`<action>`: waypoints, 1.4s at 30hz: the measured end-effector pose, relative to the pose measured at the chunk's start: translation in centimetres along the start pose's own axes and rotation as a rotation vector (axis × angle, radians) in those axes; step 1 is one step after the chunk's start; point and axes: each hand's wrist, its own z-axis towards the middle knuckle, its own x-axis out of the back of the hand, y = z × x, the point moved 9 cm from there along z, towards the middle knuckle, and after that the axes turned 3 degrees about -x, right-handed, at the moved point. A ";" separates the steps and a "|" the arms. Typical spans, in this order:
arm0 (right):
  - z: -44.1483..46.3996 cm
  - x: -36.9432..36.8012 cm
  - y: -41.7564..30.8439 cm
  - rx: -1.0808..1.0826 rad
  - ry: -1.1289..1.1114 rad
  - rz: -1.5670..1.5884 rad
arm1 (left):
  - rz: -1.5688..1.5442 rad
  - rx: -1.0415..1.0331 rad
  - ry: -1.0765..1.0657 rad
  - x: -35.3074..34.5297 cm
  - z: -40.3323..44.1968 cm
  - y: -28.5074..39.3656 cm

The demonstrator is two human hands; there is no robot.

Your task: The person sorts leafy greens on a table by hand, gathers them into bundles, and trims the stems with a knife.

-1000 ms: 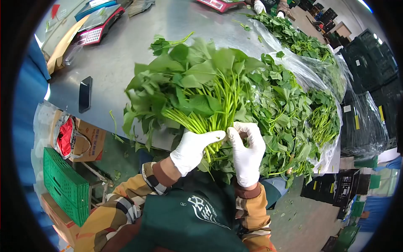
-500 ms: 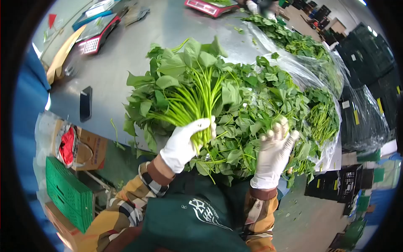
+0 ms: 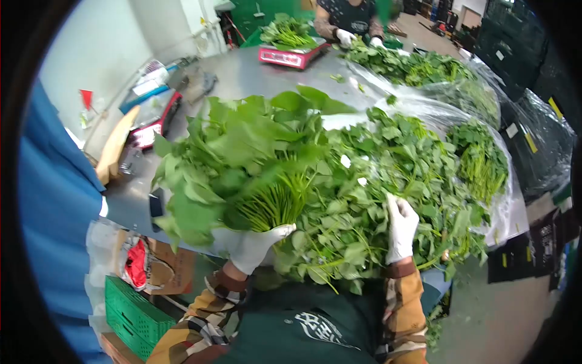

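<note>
My left hand (image 3: 254,246), in a white glove, is closed round the stems of a large bunch of leafy greens (image 3: 276,203). The bunch fans out up and to the left, its leaves partly blurred. Right of it a loose pile of leafy greens (image 3: 357,212) covers the table. Over the right part of this pile is my gloved right hand (image 3: 401,230), fingers drawn together; whatever may be between the fingertips is too small to make out.
A red scale (image 3: 288,56) carrying greens stands at the back; another scale (image 3: 151,124) is at left. Plastic sheeting (image 3: 512,206) lies under greens on the right. Across the table a person (image 3: 348,21) in white gloves handles greens. Green crates (image 3: 130,315) stand lower left.
The view has tilted up, bringing the co-worker into sight. My left hand has tipped the bunch to the left and lower. My right hand has gone from spread fingers to fingers drawn together.
</note>
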 end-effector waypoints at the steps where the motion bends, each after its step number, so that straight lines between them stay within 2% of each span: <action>1: 0.4 0.3 2.1 0.008 -0.046 -0.045 | 0.063 -0.004 -0.029 1.3 -0.6 -2.4; 2: 0.4 0.1 3.9 0.018 -0.094 -0.091 | 0.167 -0.054 0.004 3.2 -0.9 -2.7; 4: -0.3 0.0 4.5 0.115 -0.034 -0.055 | 0.361 -0.137 0.083 6.2 -1.2 -2.5; 8: -1.3 -0.1 4.5 0.354 0.045 -0.244 | 0.625 -0.239 0.208 11.3 -2.5 -2.2; 12: -1.7 -0.2 4.5 0.367 0.053 -0.204 | 0.747 -0.296 0.287 14.6 -2.4 -1.7; 34: -2.8 -0.5 3.1 0.469 0.086 -0.331 | 0.913 -0.516 0.529 22.4 2.9 -0.7; 37: -2.8 -0.5 2.9 0.490 0.089 -0.329 | 0.712 -0.479 0.534 22.6 3.6 -0.3; 42: -2.8 -0.5 3.1 0.505 0.087 -0.323 | 0.933 -0.552 0.535 22.2 3.6 -0.1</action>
